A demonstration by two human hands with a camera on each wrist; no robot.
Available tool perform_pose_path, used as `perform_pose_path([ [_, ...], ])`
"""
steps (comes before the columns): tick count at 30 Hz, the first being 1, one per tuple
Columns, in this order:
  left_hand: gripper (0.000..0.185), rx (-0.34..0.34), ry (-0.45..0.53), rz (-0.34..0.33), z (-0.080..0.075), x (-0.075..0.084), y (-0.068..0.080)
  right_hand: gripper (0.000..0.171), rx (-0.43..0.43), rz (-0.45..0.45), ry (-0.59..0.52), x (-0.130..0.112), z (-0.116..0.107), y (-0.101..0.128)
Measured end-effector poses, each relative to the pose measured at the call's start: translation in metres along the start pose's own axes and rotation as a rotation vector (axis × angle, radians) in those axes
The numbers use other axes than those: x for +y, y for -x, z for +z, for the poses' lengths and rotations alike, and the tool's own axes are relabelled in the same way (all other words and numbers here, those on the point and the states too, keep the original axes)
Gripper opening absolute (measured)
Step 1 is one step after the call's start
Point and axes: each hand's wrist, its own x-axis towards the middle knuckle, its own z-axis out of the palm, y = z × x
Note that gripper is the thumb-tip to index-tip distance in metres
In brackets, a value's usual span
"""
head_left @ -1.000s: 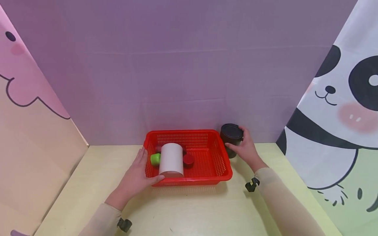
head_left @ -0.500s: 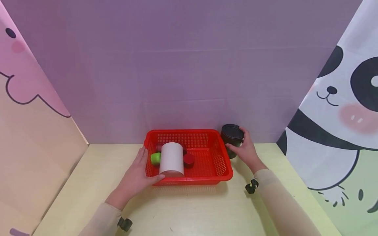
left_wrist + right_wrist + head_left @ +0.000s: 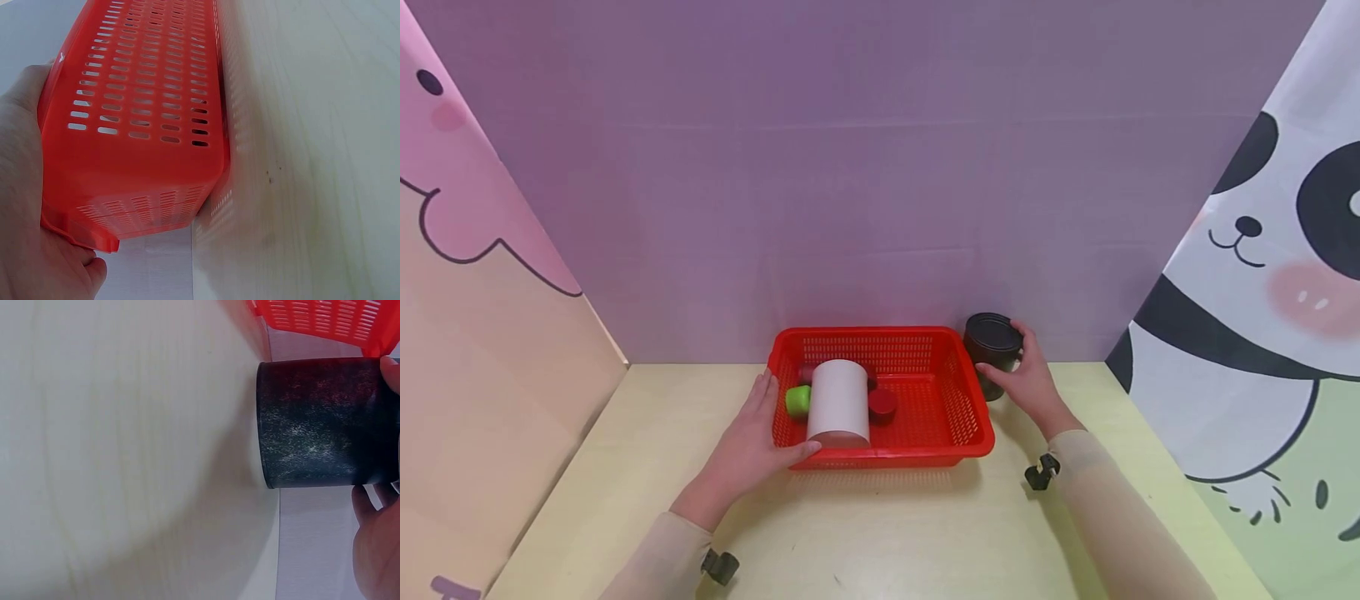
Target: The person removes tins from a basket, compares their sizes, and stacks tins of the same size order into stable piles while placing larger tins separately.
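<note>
The right hand (image 3: 1028, 385) holds the black can (image 3: 992, 335), with the thumb on one side and fingers on the other, and the can stands up straight on the counter (image 3: 850, 533) just beside the right end of the red basket (image 3: 917, 454). The left hand (image 3: 747, 437) is spread wide at the basket's near left corner, its thumb touching the front rim. In the basket are a white roll (image 3: 840, 398), a green thing (image 3: 797, 402) on its left and a round red thing (image 3: 882, 404) on its right.
</note>
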Motion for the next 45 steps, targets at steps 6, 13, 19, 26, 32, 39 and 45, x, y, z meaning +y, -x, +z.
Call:
perform_pose_path([
  [6,0.139,0.001,0.006,-0.008,0.000,0.001,-0.001,0.109,-0.001,0.018,-0.005,-0.008,-0.008,0.001],
  [13,0.139,0.004,0.007,-0.006,0.001,0.001,-0.001,0.095,0.105,-0.074,-0.059,-0.025,-0.010,0.003],
  [19,0.138,0.009,0.001,0.010,-0.001,0.002,0.001,0.080,0.121,-0.180,-0.024,-0.052,-0.009,0.003],
  [26,0.138,0.011,0.013,0.004,-0.001,0.002,0.001,0.073,0.020,-0.215,0.011,-0.085,0.000,0.004],
  [32,0.138,0.016,0.008,0.014,0.000,0.001,0.002,0.084,-0.107,-0.114,0.015,-0.109,0.009,0.007],
  [39,0.138,0.018,0.009,0.019,0.001,0.001,0.002,0.090,-0.224,-0.084,0.025,-0.131,0.019,0.004],
  [45,0.137,0.018,0.001,0.021,0.000,0.002,0.003,0.092,-0.293,-0.109,0.069,-0.153,0.032,0.005],
])
